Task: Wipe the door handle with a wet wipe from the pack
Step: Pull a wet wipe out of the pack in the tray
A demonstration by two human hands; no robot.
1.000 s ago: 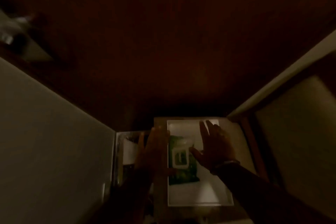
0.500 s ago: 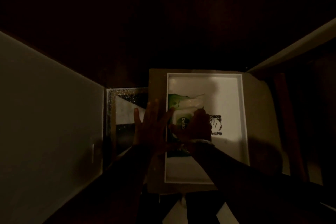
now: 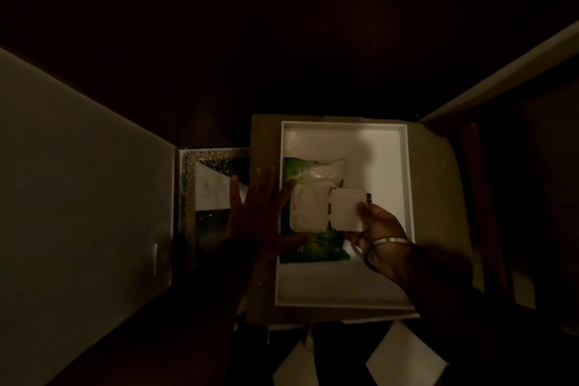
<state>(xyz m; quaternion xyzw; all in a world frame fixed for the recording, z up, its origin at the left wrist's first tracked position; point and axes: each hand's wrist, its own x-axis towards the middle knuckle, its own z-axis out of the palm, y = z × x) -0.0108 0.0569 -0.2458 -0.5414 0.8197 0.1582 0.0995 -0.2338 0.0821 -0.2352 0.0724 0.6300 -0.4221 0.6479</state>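
dim light here, but the green wet wipe pack (image 3: pixel 308 213) lies flat in the white tray (image 3: pixel 404 185), toward its left side, and the tray sits on a brown board (image 3: pixel 438 197). the left hand (image 3: pixel 257 213) is laid flat with fingers spread, its fingertips resting on the pack's left edge and pinning it down. the right hand (image 3: pixel 380 229) has the white flip lid (image 3: pixel 346 209) swung open to the right, thumb and fingers pinched on the lid's outer edge. the opening (image 3: pixel 308 208) underneath shows pale, though it's too dark to say whether a wipe end is poking up.

the step in hand looks like getting the lid fully back so a wipe can be drawn. to do it well: keep that left hand pressing, because the soft pack will lift with the wipe otherwise. fold the lid right over until it stays put, then let go and bring the right fingertips to the middle of the opening. pinch only the top sheet and pull it straight up, slowly, so the next one doesn't trail out with it. snapping the lid shut afterwards would keep the rest moist.

the door handle isn't in view, so that wiping is not yet started.
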